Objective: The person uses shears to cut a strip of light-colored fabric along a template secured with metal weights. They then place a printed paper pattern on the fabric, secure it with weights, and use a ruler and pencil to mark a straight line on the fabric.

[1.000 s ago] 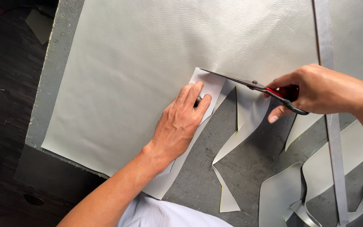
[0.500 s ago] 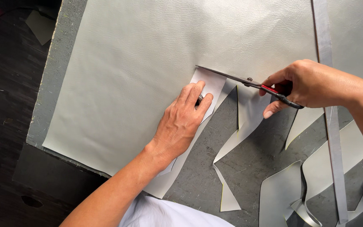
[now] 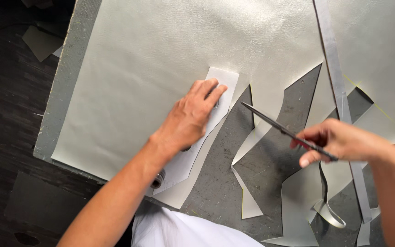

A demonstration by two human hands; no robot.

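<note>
The fingers (image 3: pixel 209 89) of the left hand (image 3: pixel 188 119) are spread flat and pressed down on a white paper template (image 3: pixel 206 123), gripping nothing. The template is a long narrow shape laid on the lower edge of a large pale grey-green sheet (image 3: pixel 170 55) of leather-like material, its upper end reaching past the fingertips and its lower end running beneath the wrist. The fingers of the right hand (image 3: pixel 339 142) are closed round the handles of a pair of scissors (image 3: pixel 284 130); a touch of red is seen at the handles, and the dark blades are held together, pointing up and to the left, clear of the sheet's cut edge and over the bare grey counter (image 3: pixel 216 183). Between the two hands, angular offcuts (image 3: pixel 248 206) of the same pale material are spread on the counter. A long grey strip (image 3: pixel 337 87) is laid across the sheet on the right. Curled trimmings (image 3: pixel 330 215) are seen below the right hand. A dark floor (image 3: pixel 10 119) is seen to the left of the counter.
</note>
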